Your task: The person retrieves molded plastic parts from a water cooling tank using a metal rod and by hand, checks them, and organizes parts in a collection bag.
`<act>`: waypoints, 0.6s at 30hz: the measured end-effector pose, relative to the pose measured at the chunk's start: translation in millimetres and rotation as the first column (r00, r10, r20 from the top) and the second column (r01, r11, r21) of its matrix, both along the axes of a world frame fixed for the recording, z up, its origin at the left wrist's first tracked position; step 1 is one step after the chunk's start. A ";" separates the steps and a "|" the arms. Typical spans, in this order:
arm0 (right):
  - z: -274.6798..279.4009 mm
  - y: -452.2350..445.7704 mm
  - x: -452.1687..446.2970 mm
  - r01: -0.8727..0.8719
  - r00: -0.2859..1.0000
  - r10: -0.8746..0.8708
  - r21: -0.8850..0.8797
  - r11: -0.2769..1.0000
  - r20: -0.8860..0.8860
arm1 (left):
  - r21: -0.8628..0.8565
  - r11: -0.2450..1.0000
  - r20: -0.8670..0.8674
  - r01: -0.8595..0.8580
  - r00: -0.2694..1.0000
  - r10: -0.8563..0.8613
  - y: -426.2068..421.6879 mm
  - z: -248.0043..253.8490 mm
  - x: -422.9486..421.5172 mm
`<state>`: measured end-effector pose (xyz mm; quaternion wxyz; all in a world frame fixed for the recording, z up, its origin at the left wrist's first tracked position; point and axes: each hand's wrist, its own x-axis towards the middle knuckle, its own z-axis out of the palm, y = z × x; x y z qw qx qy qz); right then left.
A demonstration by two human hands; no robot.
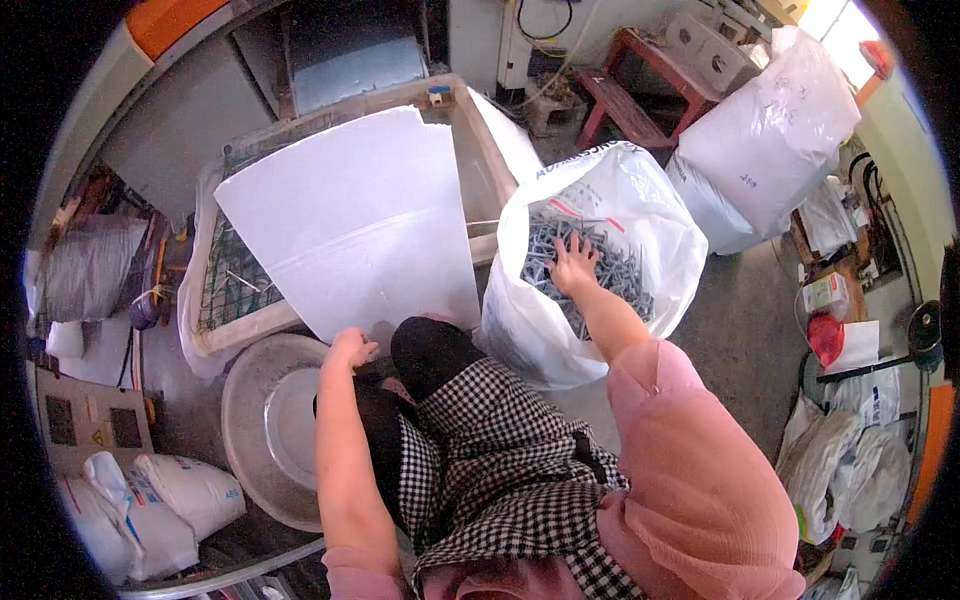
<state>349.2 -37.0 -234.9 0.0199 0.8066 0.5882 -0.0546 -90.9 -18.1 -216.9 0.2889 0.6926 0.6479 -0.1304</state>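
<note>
My right hand [575, 268] reaches into a large white plastic bag [510, 310], fingers spread over a heap of thin grey plastic-looking pieces [625, 275]. My left hand [350, 350] is curled closed above my lap, between the lower edge of a big white sheet [350, 220] and a round grey basin [245, 440]. Whatever it may hold is too small or hidden to make out. The sheet leans over a pale rectangular tub [265, 322] lined with green netting, where a few thin pieces lie.
Full white sacks [770, 130] stand at the back right beside a red wooden stool [640, 95]. More sacks [190, 495] lie at the lower left. Plastic bags [850, 450] and assorted items crowd the right side. A machine with a metal chute [355, 70] rises behind the tub.
</note>
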 end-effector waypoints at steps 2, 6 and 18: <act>0.9 -0.5 -0.7 0.005 1.000 -0.005 0.002 1.000 -0.007 | 0.006 1.000 -0.005 0.005 1.000 -0.005 1.6 -2.9 -0.9; 2.5 -1.8 -2.0 0.004 1.000 -0.004 0.034 0.999 -0.013 | 0.004 0.999 -0.018 0.036 0.999 -0.036 3.0 -4.7 -1.2; -0.1 -1.7 -1.0 0.000 1.000 0.001 0.053 0.999 -0.013 | 0.014 1.000 0.013 0.008 1.000 -0.009 1.4 -6.6 -2.3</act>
